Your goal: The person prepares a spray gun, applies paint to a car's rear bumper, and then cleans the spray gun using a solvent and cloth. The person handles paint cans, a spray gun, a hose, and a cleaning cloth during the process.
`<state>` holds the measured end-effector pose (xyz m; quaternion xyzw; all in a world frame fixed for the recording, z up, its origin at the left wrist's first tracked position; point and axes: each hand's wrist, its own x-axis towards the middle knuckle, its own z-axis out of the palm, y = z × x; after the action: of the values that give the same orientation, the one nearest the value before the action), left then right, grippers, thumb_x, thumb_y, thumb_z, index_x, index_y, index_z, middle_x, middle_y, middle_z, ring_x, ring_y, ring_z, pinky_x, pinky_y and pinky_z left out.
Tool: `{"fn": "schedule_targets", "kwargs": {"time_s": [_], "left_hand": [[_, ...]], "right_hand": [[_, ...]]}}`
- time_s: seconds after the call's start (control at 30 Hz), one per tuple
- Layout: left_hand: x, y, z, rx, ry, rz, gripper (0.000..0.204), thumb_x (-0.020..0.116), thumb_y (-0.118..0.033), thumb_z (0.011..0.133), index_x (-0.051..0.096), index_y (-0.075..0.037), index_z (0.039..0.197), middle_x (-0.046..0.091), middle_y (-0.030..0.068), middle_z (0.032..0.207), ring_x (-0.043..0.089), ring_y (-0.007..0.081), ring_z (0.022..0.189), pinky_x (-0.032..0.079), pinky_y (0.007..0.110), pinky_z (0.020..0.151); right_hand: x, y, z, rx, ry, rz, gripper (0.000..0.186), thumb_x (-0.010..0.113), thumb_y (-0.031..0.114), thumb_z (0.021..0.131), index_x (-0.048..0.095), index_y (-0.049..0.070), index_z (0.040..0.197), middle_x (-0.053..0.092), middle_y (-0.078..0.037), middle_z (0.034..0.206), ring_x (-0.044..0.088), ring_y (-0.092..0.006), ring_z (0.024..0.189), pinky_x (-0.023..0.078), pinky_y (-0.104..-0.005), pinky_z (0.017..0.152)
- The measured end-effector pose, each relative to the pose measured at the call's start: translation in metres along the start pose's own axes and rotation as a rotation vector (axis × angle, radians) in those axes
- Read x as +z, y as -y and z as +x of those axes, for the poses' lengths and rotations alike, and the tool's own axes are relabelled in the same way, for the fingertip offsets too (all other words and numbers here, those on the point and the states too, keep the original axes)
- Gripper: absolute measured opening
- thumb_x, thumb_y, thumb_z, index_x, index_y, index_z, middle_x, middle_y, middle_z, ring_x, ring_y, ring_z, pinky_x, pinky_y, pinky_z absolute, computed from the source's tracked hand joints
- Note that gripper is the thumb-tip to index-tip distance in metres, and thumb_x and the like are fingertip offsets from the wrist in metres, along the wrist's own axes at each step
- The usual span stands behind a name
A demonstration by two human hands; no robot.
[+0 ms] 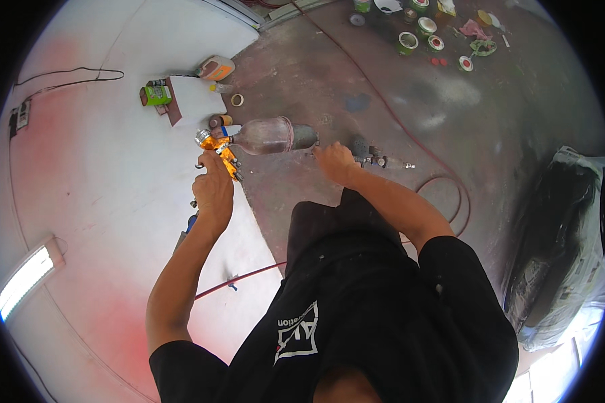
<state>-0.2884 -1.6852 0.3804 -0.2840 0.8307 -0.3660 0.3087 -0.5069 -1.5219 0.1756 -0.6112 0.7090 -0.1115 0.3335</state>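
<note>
My left hand (213,185) is wrapped round an orange spray gun (225,156), whose silver end points up and left. Beside the gun lies a clear, dusty bottle (262,136) on its side, its narrow neck meeting the gun; whether the two are joined I cannot tell. A grey cylindrical piece (304,137) sits at the bottle's wide right end. Close to that piece, my right hand (337,163) has its fingers curled together, and what they grip is hidden. Just right of this hand is a metal fitting with a valve (382,161).
White wall (134,221) with pink overspray fills the left. A small white ledge (198,99) bears a green can (156,95); an orange-labelled jug (215,68) stands behind. Several paint cans (426,27) stand far right. A red hose (383,101) crosses the floor. Plastic-wrapped bulk (551,255) stands right.
</note>
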Motion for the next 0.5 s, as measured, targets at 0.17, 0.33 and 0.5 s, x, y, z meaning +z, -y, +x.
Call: {"fn": "schedule_targets", "kwargs": {"time_s": [0.17, 0.33, 0.5], "left_hand": [[0.007, 0.036, 0.061, 0.03, 0.058, 0.055, 0.074, 0.079, -0.022, 0.09, 0.051, 0.013, 0.149, 0.054, 0.0194, 0.134, 0.067, 0.0087, 0.057, 0.05, 0.024, 0.045], [0.012, 0.065, 0.131, 0.055, 0.035, 0.071, 0.072, 0.079, -0.023, 0.09, 0.052, 0.013, 0.146, 0.053, 0.0203, 0.135, 0.067, 0.0089, 0.057, 0.051, 0.025, 0.045], [0.038, 0.079, 0.203, 0.127, -0.068, 0.019, 0.063, 0.074, -0.02, 0.094, 0.054, 0.013, 0.144, 0.055, 0.0208, 0.131, 0.068, 0.0087, 0.06, 0.053, 0.025, 0.046]], "right_hand": [[-0.035, 0.001, 0.067, 0.0, 0.041, 0.02, 0.025, 0.067, 0.01, 0.097, 0.069, 0.005, 0.122, 0.078, -0.019, 0.111, 0.075, -0.0419, 0.107, 0.063, -0.0498, 0.091], [-0.055, -0.007, 0.131, 0.006, 0.02, -0.079, 0.026, 0.066, 0.014, 0.099, 0.07, 0.007, 0.124, 0.079, -0.017, 0.108, 0.076, -0.0396, 0.104, 0.063, -0.0469, 0.091], [-0.084, -0.002, 0.194, 0.017, -0.098, -0.015, 0.024, 0.065, 0.016, 0.1, 0.069, 0.006, 0.121, 0.078, -0.017, 0.105, 0.076, -0.0376, 0.102, 0.062, -0.0456, 0.089]]}}
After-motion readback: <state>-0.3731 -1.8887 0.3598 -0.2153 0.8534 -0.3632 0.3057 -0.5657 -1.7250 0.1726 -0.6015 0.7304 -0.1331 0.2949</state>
